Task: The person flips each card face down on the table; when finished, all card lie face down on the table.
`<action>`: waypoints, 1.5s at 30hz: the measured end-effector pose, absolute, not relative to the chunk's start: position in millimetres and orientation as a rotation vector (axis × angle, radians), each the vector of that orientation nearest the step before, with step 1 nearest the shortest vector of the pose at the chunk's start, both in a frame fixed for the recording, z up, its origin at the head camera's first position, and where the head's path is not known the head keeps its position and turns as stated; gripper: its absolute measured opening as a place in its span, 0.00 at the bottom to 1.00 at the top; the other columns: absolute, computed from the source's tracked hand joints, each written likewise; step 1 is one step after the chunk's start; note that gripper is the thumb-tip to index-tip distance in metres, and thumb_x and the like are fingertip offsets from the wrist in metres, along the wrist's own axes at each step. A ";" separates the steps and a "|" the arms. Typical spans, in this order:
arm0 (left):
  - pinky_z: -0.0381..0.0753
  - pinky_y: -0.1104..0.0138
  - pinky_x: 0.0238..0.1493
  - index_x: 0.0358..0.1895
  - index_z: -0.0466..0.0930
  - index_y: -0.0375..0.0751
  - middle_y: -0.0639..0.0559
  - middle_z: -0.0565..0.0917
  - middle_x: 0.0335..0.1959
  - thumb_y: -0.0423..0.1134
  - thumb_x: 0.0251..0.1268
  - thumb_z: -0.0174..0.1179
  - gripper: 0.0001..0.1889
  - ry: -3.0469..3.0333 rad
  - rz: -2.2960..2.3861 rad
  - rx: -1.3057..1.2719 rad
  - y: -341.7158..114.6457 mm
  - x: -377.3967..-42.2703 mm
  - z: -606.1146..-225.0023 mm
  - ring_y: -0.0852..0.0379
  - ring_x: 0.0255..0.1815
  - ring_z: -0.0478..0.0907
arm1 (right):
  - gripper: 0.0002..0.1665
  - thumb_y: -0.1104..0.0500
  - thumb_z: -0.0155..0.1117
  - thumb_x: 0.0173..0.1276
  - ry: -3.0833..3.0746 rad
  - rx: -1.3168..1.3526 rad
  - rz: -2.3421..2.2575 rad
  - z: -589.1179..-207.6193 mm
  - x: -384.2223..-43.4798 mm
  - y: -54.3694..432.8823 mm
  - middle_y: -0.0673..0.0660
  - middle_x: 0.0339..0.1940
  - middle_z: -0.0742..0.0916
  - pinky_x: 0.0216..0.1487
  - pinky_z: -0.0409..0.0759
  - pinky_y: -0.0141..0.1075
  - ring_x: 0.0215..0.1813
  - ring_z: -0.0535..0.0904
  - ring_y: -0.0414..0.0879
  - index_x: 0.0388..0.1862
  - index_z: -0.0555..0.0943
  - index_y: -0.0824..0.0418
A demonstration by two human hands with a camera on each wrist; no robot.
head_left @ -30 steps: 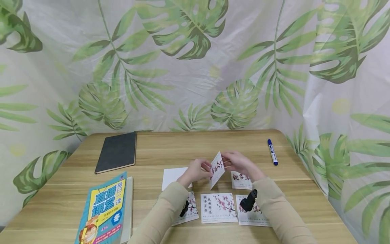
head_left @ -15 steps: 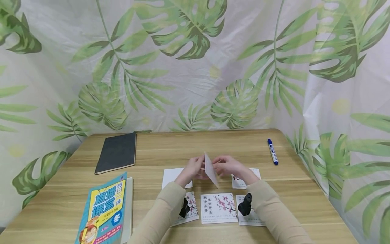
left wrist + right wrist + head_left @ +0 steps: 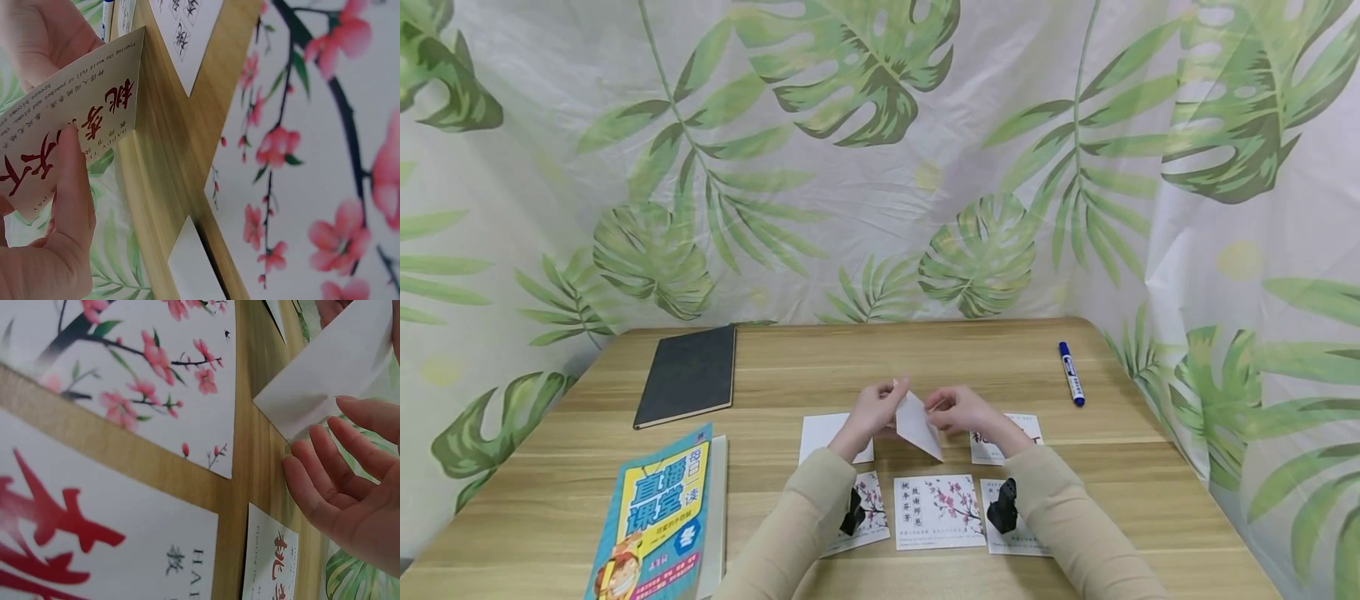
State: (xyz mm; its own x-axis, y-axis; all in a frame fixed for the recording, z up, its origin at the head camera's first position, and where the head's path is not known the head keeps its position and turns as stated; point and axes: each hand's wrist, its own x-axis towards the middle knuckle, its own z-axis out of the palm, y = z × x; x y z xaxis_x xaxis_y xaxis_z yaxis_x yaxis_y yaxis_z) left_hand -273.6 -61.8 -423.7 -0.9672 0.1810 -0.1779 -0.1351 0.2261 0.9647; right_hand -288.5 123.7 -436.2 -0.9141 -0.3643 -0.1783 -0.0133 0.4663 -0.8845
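Note:
A square greeting card [image 3: 917, 425] is held tilted above the table by my left hand [image 3: 874, 414]. Its blank back shows in the head view. Red and black characters cover its other face in the left wrist view, where a left finger [image 3: 72, 169] lies across that print. My right hand [image 3: 962, 410] is just right of the card, fingers relaxed and loosely bent. In the right wrist view its fingertips [image 3: 340, 403] overlap the card's blank side; whether they touch it I cannot tell.
Below the hands lies a blossom card [image 3: 938, 512], with partly covered cards either side. A blank white card [image 3: 823, 433] and a red-lettered card [image 3: 988, 442] lie behind. A blue book [image 3: 655, 517], a black notebook [image 3: 688, 375] and a blue marker [image 3: 1071, 375] are farther out.
The card has moved left and turned, so its blank back now faces the head camera instead of the red lettering. The right hand has shifted slightly left.

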 end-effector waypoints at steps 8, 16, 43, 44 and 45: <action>0.85 0.62 0.31 0.48 0.75 0.30 0.34 0.82 0.46 0.39 0.68 0.52 0.14 2.404 1.732 0.048 -65.1 -273.4 -425.4 0.53 0.34 0.82 | 0.31 0.63 0.70 0.55 2.639 -0.257 -1.293 -436.7 -289.7 123.7 0.66 0.47 0.81 0.47 0.80 0.43 0.48 0.77 0.54 0.56 0.71 0.73; 0.85 0.62 0.34 0.47 0.75 0.29 0.31 0.81 0.48 0.36 0.66 0.54 0.13 2.491 1.662 0.056 -63.4 -271.1 -427.2 0.48 0.38 0.83 | 0.12 0.65 0.69 0.55 2.653 -0.289 -1.249 -434.4 -290.6 127.0 0.59 0.35 0.83 0.37 0.77 0.33 0.39 0.77 0.47 0.37 0.79 0.68; 0.80 0.56 0.40 0.30 0.74 0.29 0.39 0.77 0.34 0.30 0.39 0.72 0.16 2.968 0.916 0.031 -48.6 -267.2 -434.0 0.47 0.35 0.73 | 0.07 0.67 0.69 0.53 2.771 -0.324 -0.959 -435.7 -294.1 123.8 0.55 0.28 0.82 0.34 0.75 0.33 0.31 0.74 0.45 0.31 0.80 0.66; 0.80 0.56 0.39 0.29 0.75 0.29 0.39 0.78 0.33 0.30 0.40 0.71 0.15 2.964 0.907 0.039 -48.8 -267.3 -433.5 0.47 0.34 0.74 | 0.08 0.67 0.70 0.53 2.782 -0.331 -0.955 -435.6 -293.8 123.6 0.56 0.28 0.82 0.34 0.76 0.33 0.31 0.75 0.45 0.31 0.80 0.66; 0.81 0.57 0.39 0.29 0.76 0.29 0.40 0.80 0.33 0.30 0.41 0.71 0.13 2.956 0.903 0.049 -49.2 -267.4 -432.9 0.47 0.34 0.75 | 0.08 0.67 0.70 0.52 2.788 -0.338 -0.955 -435.4 -293.5 123.3 0.56 0.28 0.82 0.35 0.76 0.33 0.31 0.75 0.45 0.31 0.80 0.66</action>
